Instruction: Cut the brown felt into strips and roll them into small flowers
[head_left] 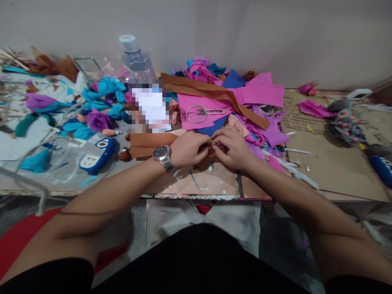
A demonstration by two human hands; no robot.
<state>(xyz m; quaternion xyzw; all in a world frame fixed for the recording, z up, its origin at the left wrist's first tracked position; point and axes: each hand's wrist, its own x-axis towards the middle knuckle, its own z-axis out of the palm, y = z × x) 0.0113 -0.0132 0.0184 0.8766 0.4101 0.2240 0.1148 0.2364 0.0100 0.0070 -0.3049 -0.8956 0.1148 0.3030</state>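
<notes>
My left hand (191, 149), with a steel watch at its wrist, and my right hand (232, 147) meet over the table's front part. Their thumbs and fingertips are pinched together on a small piece of brown crepe paper (213, 154), mostly hidden by the fingers. A folded brown paper strip (150, 145) lies beside my left hand. Just beyond the hands are pink paper sheets (260, 94), blue paper (216, 125) and a long brown strip (199, 89). Thread snips (212, 111) with a ring-shaped handle rest on the pink paper.
A clear bottle (137, 65) with a white cap stands behind a pixelated bright screen (153, 108). Left are blue and purple paper flowers (99, 119) and a blue-and-white device (99, 155). Right are white sticks (298, 173), cardboard (324, 159) and a dark bristly cluster (346, 128).
</notes>
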